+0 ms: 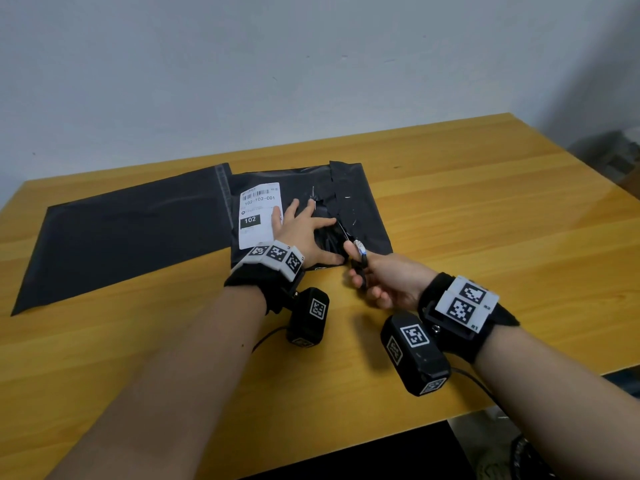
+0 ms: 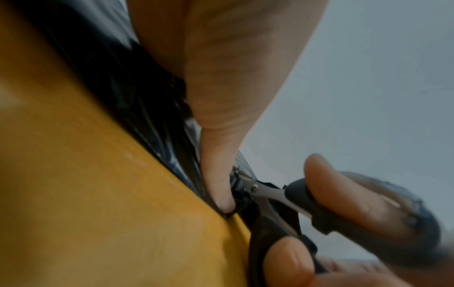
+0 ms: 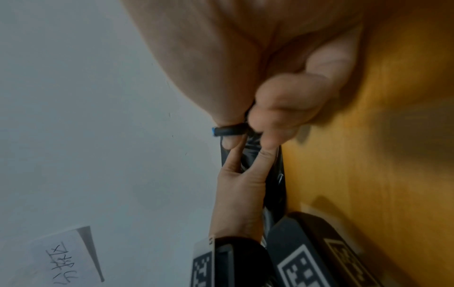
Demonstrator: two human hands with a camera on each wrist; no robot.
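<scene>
Left hand [image 1: 304, 233] lies flat, fingers spread, forearm stretched forward; right hand [image 1: 384, 278] curls thumb and fingers through scissors [image 1: 360, 260] handles.

The right hand [image 3: 245, 58] curls round the scissors [image 3: 230, 131]; just beside it, the left hand [image 3: 238, 190] presses straight fingers [image 3: 266, 161] on the bag [image 3: 278, 174], lying on the table [image 3: 380, 155].
</scene>
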